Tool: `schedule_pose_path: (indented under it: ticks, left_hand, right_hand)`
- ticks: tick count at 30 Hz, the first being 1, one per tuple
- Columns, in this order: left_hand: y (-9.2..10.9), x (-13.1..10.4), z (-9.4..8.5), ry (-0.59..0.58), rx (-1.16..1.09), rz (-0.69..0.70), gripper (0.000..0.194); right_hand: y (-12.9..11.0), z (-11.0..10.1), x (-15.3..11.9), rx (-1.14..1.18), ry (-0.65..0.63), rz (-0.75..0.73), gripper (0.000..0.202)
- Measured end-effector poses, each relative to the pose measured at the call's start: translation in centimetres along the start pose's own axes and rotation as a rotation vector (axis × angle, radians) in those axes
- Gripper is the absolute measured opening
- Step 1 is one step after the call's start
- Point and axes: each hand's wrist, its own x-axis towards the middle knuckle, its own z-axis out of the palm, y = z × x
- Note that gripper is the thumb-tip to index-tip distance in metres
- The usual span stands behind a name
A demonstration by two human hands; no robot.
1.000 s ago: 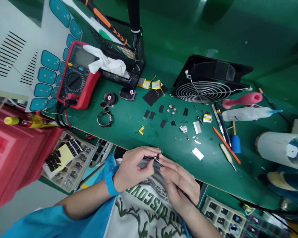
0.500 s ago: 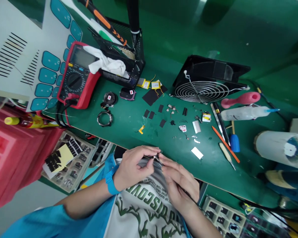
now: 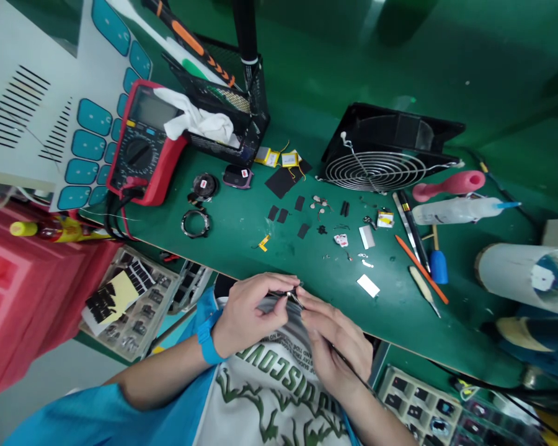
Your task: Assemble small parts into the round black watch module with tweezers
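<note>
My left hand (image 3: 253,316), with a blue band at the wrist, is closed at the table's front edge. Thumb and fingers pinch a small dark part (image 3: 283,292), mostly covered by the fingertips. From the right, my right hand (image 3: 337,341) meets it, fingers wrapped round a slim dark tool (image 3: 346,360) that looks like tweezers. Its tip reaches the small part between both hands. Just beyond them on the green table lie a small yellow flex piece (image 3: 264,242) and a white rectangular piece (image 3: 368,285).
Behind are black pads (image 3: 283,215), a watch ring (image 3: 196,223), battery cells (image 3: 289,159) and a fan (image 3: 376,170). A red multimeter (image 3: 142,148) stands left. Brushes, an orange stick (image 3: 421,268) and a bottle (image 3: 456,211) lie right. Parts trays (image 3: 137,322) sit below the table edge.
Both hands keep nearly the same place and grip. The view has shifted very slightly; the things on the table have not moved.
</note>
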Motion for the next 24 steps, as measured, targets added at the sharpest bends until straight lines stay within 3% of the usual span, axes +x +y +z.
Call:
schedule_pose_path:
  ticks: [16, 24]
  left_hand:
    - [0.11, 0.04, -0.07, -0.004, -0.016, 0.001, 0.020]
    - [0.02, -0.11, 0.00, -0.005, -0.006, -0.011, 0.017]
  right_hand:
    - [-0.16, 0.27, 0.44, 0.026, 0.029, -0.043, 0.042]
    - [-0.09, 0.47, 0.15, 0.056, 0.073, 0.036, 0.036]
